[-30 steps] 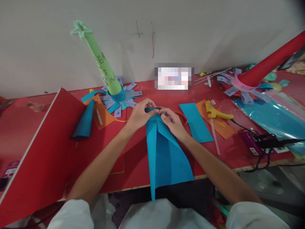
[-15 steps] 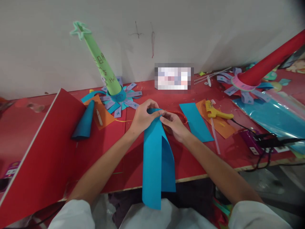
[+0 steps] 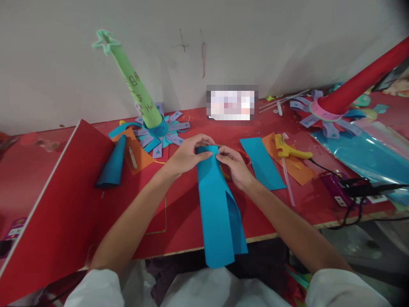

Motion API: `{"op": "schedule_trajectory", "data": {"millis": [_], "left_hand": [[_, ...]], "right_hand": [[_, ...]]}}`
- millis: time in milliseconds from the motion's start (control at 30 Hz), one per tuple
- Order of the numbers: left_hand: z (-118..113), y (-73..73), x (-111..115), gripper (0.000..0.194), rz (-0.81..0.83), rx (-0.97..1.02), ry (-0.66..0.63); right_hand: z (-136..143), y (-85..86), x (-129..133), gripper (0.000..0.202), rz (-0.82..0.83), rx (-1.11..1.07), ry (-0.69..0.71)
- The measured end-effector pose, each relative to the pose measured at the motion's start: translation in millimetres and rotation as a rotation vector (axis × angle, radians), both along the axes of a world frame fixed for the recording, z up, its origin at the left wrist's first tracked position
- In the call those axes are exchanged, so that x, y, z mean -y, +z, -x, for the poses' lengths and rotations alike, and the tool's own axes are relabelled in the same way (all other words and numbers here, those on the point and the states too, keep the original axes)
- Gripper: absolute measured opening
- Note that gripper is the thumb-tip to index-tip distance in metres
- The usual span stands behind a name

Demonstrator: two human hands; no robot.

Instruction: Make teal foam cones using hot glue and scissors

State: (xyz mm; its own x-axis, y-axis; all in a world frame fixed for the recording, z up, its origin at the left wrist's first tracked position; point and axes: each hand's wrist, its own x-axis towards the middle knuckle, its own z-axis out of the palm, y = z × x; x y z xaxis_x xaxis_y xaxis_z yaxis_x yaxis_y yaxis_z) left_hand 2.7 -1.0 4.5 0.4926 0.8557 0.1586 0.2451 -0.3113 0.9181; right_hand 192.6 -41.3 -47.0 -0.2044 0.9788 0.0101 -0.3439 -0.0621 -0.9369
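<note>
A blue paper sheet (image 3: 214, 213), partly rolled lengthwise, hangs from my hands past the table's front edge, with a gap open along its lower right side. My left hand (image 3: 193, 153) pinches its top edge, thumb in front and fingers behind. My right hand (image 3: 231, 164) grips the top right corner of the same sheet. Behind my right hand, red-handled scissors (image 3: 245, 157) lie partly hidden. To the right is a flat blue paper piece (image 3: 263, 164). On the left stands a dark blue paper cone (image 3: 114, 164).
A green paper cone (image 3: 137, 85) with a star top and a red cone (image 3: 361, 81) stand at the back. A yellow glue gun (image 3: 292, 150) lies on orange paper at the right. A big red board (image 3: 60, 200) rises at the left.
The lower end of the blue sheet has swung right and slightly up, its roll turned. My left hand has shifted a little left and down along the top edge.
</note>
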Motion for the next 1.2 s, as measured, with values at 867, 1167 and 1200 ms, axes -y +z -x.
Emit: {"op": "schedule_trajectory", "data": {"millis": [867,1167,1200], "left_hand": [[18.2,-0.1,-6.9,0.033,0.123,0.115,-0.05],[18.1,5.9,-5.1,0.034,0.146,0.148,-0.043],[18.2,6.4,-5.0,0.035,0.15,0.147,-0.041]], "right_hand": [[-1.3,1.3,2.2,0.041,0.08,-0.042,0.007],[-2.2,-0.1,0.8,0.038,0.098,-0.058,-0.001],[-2.1,-0.2,0.7,0.038,0.095,-0.054,-0.004]]}}
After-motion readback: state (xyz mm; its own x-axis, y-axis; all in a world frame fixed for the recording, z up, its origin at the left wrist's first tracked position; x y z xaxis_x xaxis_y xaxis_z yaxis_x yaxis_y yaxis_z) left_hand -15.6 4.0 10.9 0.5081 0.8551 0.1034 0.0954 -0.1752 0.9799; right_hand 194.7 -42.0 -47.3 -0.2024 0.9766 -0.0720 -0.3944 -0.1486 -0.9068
